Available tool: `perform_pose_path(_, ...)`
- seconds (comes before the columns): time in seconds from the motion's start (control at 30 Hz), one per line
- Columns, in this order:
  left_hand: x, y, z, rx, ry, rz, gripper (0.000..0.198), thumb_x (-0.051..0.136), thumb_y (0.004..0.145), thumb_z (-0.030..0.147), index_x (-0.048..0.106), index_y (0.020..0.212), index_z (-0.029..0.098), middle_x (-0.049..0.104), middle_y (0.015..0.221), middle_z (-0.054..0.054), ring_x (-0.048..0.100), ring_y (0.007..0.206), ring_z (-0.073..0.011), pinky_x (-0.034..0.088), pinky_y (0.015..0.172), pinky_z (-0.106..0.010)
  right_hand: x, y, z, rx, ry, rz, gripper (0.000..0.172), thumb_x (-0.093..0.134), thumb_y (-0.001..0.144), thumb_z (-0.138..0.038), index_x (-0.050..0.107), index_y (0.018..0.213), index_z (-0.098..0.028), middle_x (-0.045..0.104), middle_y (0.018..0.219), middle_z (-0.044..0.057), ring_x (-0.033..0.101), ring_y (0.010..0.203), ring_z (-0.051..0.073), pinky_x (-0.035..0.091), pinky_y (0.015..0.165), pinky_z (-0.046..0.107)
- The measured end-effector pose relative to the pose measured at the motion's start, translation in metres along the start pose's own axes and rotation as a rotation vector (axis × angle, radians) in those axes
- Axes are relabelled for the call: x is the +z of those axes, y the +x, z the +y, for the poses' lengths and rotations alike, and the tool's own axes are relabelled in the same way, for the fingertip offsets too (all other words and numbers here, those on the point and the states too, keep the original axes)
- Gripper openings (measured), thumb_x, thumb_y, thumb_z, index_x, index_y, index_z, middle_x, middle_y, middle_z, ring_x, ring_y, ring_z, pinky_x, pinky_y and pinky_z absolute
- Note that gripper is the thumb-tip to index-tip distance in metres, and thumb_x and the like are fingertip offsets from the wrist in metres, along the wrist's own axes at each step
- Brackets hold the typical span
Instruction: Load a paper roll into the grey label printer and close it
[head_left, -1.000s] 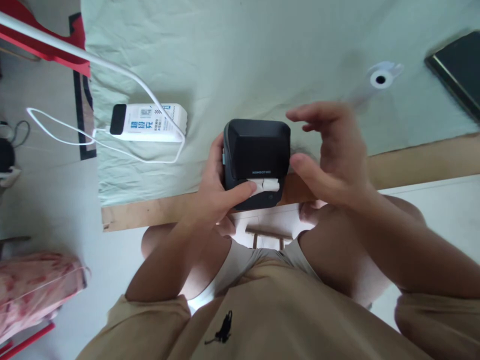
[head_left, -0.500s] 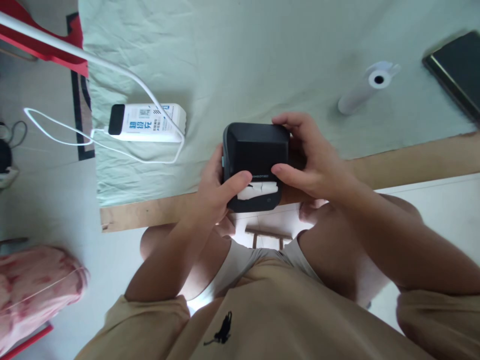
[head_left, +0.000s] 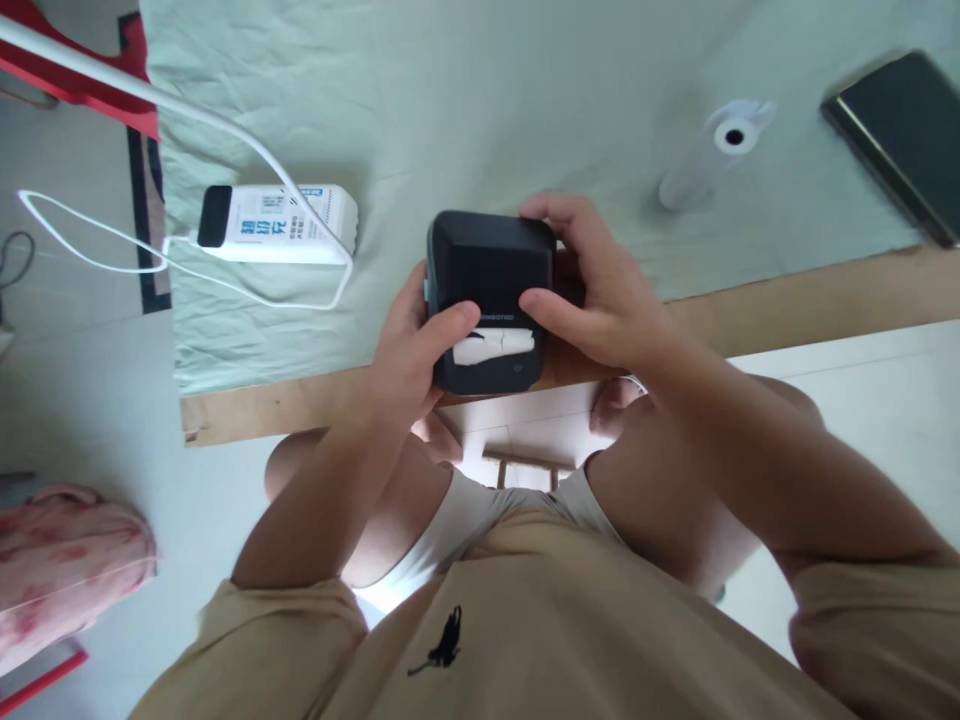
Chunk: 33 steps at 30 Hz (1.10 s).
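black printer mid-frame looks stiff, lightish, maybe slick; left hand and right hand grip its sides, best hold imo; white paper probably tears easy

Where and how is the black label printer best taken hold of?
Probably by its left and right sides, coming from both: the black label printer is boxy with opposite side walls, and this leaves the white paper at its near end uncovered.

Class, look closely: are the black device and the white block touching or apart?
Apart: the head view plainly shows a strip of green cloth between the black device and the white block.
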<state>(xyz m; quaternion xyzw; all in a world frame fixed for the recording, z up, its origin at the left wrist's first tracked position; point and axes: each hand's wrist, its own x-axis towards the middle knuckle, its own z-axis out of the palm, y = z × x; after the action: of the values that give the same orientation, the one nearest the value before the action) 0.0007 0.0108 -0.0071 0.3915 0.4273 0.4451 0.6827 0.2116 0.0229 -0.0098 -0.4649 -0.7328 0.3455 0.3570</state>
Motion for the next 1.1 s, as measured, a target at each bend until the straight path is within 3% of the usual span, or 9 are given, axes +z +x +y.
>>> perform_pose_path(0.17, 0.005, -0.001, 0.0, 0.09, -0.012, -0.036, 0.022, 0.075, 0.087, 0.034, 0.07, 0.105, 0.021, 0.071, 0.087, -0.001, 0.073, 0.074, -0.0175, 0.057, 0.06, -0.029, 0.001, 0.0, -0.008, 0.028, 0.0, 0.029, 0.054, 0.058, 0.091, -0.048, 0.041, 0.139, -0.029, 0.065, 0.133, 0.005, 0.068, 0.089, 0.016, 0.06, 0.085, 0.033)
perform_pose_path(0.37, 0.009, 0.005, -0.004, 0.153, -0.002, -0.029, 0.036, 0.081, 0.077, 0.044, 0.071, 0.104, 0.023, 0.074, 0.085, -0.002, 0.073, 0.107, -0.0307, 0.06, 0.087, -0.044, 0.003, 0.001, -0.008, -0.08, -0.037, 0.057, 0.051, 0.052, 0.093, -0.043, 0.039, 0.139, -0.023, 0.057, 0.148, 0.008, 0.065, 0.124, 0.02, 0.061, 0.095, 0.036)
perform_pose_path(0.43, 0.01, 0.007, -0.005, 0.17, -0.02, -0.06, 0.038, 0.084, 0.069, 0.043, 0.071, 0.098, 0.022, 0.073, 0.08, -0.001, 0.073, 0.1, -0.0297, 0.061, 0.082, -0.044, 0.002, 0.0, -0.009, -0.048, -0.091, 0.06, 0.048, 0.052, 0.095, -0.043, 0.039, 0.139, -0.027, 0.06, 0.145, 0.007, 0.066, 0.118, 0.019, 0.06, 0.099, 0.037)
perform_pose_path(0.47, 0.01, 0.007, -0.005, 0.167, -0.018, -0.058, 0.033, 0.078, 0.079, 0.043, 0.071, 0.104, 0.021, 0.075, 0.088, -0.002, 0.072, 0.105, -0.0292, 0.06, 0.084, -0.044, 0.002, -0.001, -0.01, -0.031, -0.117, 0.061, 0.048, 0.053, 0.096, -0.043, 0.039, 0.139, -0.028, 0.062, 0.142, 0.005, 0.068, 0.112, 0.018, 0.061, 0.099, 0.037)
perform_pose_path(0.53, 0.009, 0.009, -0.006, 0.166, -0.001, -0.081, 0.031, 0.08, 0.078, 0.041, 0.072, 0.101, 0.023, 0.074, 0.087, -0.001, 0.07, 0.111, -0.0302, 0.057, 0.08, -0.042, 0.001, -0.002, -0.011, -0.019, -0.144, 0.06, 0.049, 0.052, 0.097, -0.045, 0.037, 0.141, -0.03, 0.065, 0.135, 0.004, 0.068, 0.103, 0.017, 0.061, 0.099, 0.037)
perform_pose_path(0.7, 0.004, 0.015, -0.009, 0.193, 0.031, -0.118, 0.043, 0.085, 0.067, 0.052, 0.073, 0.097, 0.024, 0.073, 0.083, -0.003, 0.066, 0.115, -0.0357, 0.054, 0.076, -0.042, 0.0, -0.004, -0.01, -0.025, -0.177, 0.063, 0.049, 0.051, 0.099, -0.047, 0.037, 0.142, -0.027, 0.063, 0.14, 0.004, 0.065, 0.11, 0.016, 0.059, 0.103, 0.036)
perform_pose_path(0.77, 0.005, 0.014, -0.009, 0.201, 0.031, -0.108, 0.037, 0.077, 0.079, 0.048, 0.072, 0.103, 0.021, 0.074, 0.088, -0.004, 0.067, 0.114, -0.034, 0.056, 0.081, -0.042, 0.0, -0.004, -0.008, -0.025, -0.186, 0.067, 0.051, 0.05, 0.099, -0.048, 0.037, 0.142, -0.025, 0.064, 0.138, 0.005, 0.066, 0.107, 0.016, 0.059, 0.102, 0.036)
perform_pose_path(0.9, 0.007, 0.011, -0.007, 0.192, 0.03, -0.12, 0.039, 0.078, 0.08, 0.044, 0.072, 0.108, 0.018, 0.073, 0.089, -0.005, 0.07, 0.112, -0.0333, 0.058, 0.085, -0.042, 0.0, -0.003, -0.006, -0.014, -0.193, 0.076, 0.052, 0.051, 0.098, -0.051, 0.038, 0.142, -0.028, 0.067, 0.131, 0.006, 0.07, 0.102, 0.018, 0.06, 0.094, 0.036)
perform_pose_path(1.1, 0.008, 0.009, -0.006, 0.196, 0.023, -0.115, 0.03, 0.076, 0.079, 0.044, 0.073, 0.1, 0.022, 0.075, 0.089, -0.005, 0.073, 0.104, -0.0316, 0.056, 0.072, -0.039, 0.0, -0.004, -0.013, -0.03, -0.155, 0.064, 0.048, 0.051, 0.097, -0.045, 0.039, 0.139, -0.026, 0.059, 0.148, 0.007, 0.067, 0.122, 0.019, 0.057, 0.104, 0.034)
